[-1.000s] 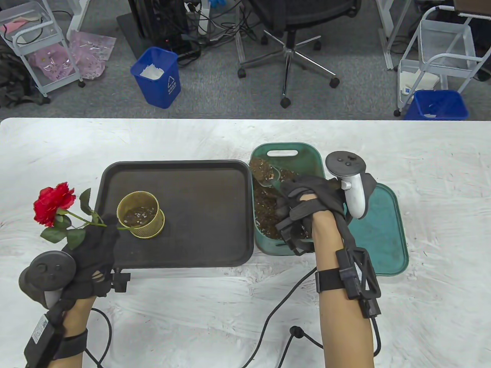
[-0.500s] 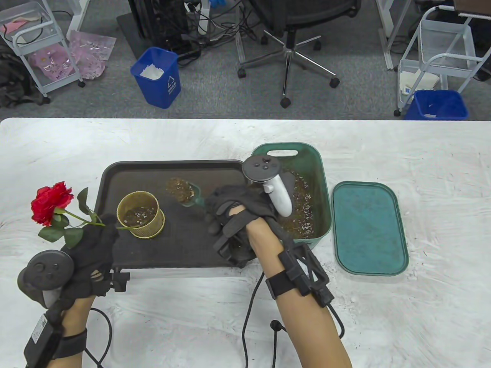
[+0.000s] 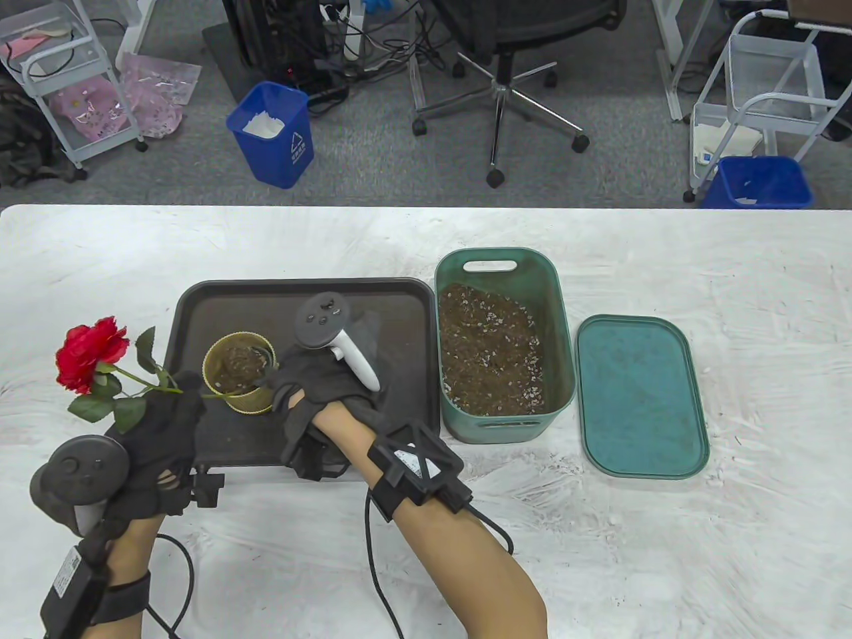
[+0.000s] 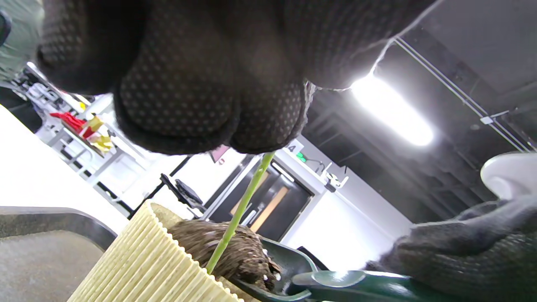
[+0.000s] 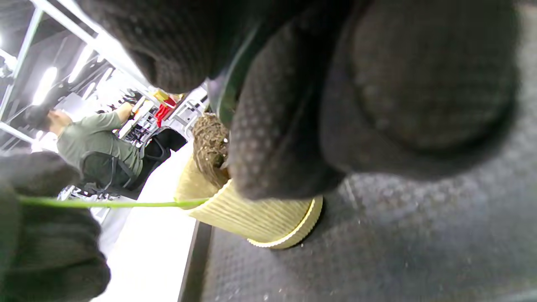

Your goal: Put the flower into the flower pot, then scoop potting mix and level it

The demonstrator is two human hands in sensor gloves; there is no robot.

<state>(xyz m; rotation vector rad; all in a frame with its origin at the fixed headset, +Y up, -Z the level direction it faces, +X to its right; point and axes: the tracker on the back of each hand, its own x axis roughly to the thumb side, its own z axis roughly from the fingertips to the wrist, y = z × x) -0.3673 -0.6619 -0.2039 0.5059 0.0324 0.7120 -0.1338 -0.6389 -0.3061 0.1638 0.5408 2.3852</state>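
**Mix goes into the pot**

While the left hand (image 3: 160, 432) pinches the green stem of the red artificial rose (image 3: 90, 354), its lower end stands in the ribbed yellow flower pot (image 3: 241, 371) on the dark plastic tray (image 3: 373, 333). The right hand (image 3: 319, 393) grips a small green scoop (image 4: 289, 272), tipped at the pot's rim and touching the heaped potting mix (image 4: 235, 251). Beside the tray on the white bench (image 3: 665, 546) sits the green tub of mix (image 3: 496, 346).

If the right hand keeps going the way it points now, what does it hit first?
Probably the flower pot: the right hand holds the scoop at its rim, then the flower stem; depth unclear.
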